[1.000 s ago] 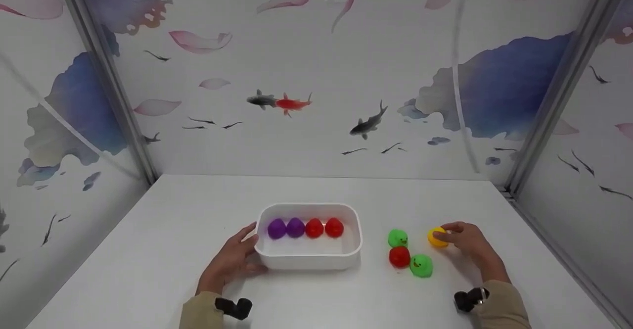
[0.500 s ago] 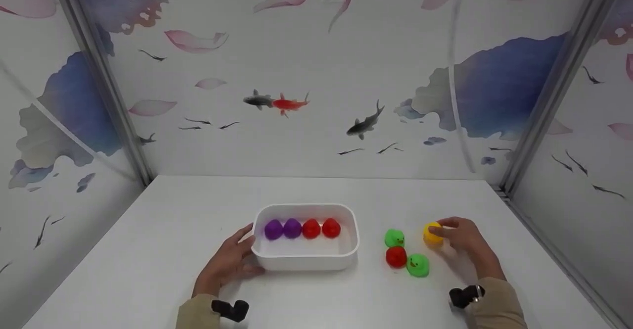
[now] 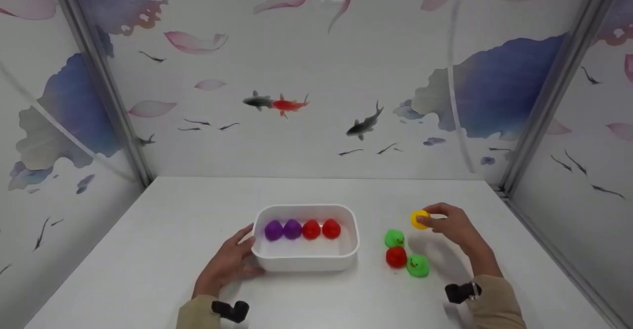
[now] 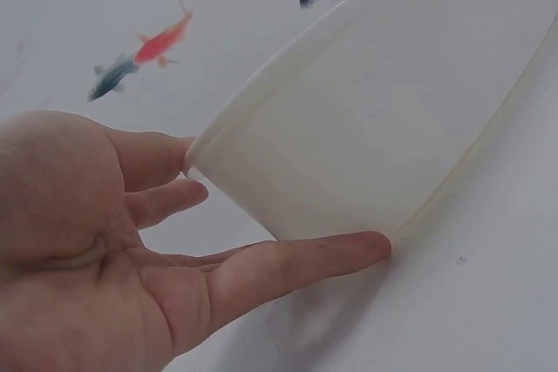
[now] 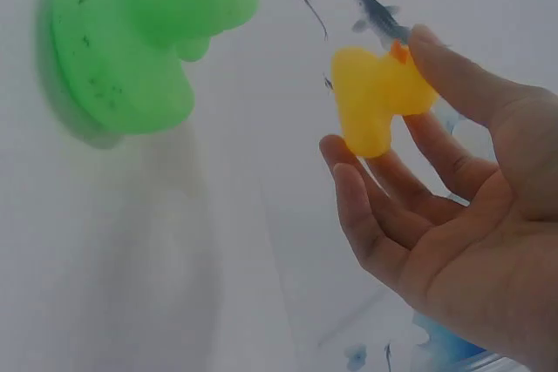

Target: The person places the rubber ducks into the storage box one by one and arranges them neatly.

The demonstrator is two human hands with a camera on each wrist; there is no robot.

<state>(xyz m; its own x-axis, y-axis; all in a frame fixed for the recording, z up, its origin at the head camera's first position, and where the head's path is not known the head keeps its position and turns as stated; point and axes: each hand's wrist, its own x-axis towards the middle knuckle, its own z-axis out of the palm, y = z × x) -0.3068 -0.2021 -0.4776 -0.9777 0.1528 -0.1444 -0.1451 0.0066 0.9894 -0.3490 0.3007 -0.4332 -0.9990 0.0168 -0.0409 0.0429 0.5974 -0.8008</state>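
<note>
Between the thumb and fingertips of my right hand (image 3: 452, 225) is a yellow rubber duck (image 3: 420, 219), held above the table. The right wrist view shows this duck (image 5: 370, 98) from below, thumb on one side and fingers on the other. My left hand (image 3: 227, 259) touches the left end of a white plastic tub (image 3: 306, 263), its thumb straight along the tub wall (image 4: 349, 128) in the left wrist view. Two purple round toys (image 3: 283, 230) and two red ones (image 3: 321, 229) sit in a row inside the tub; their details are too small to tell.
Right of the tub, a green duck (image 3: 394, 238), a red round toy (image 3: 396, 257) and another green duck (image 3: 418, 265) stand close together on the white table (image 3: 198, 205). Printed panels (image 3: 296, 47) enclose the back and sides.
My right hand has lifted the yellow duck off the table and carried it up, back and slightly left. My left hand stays at the tub's end.
</note>
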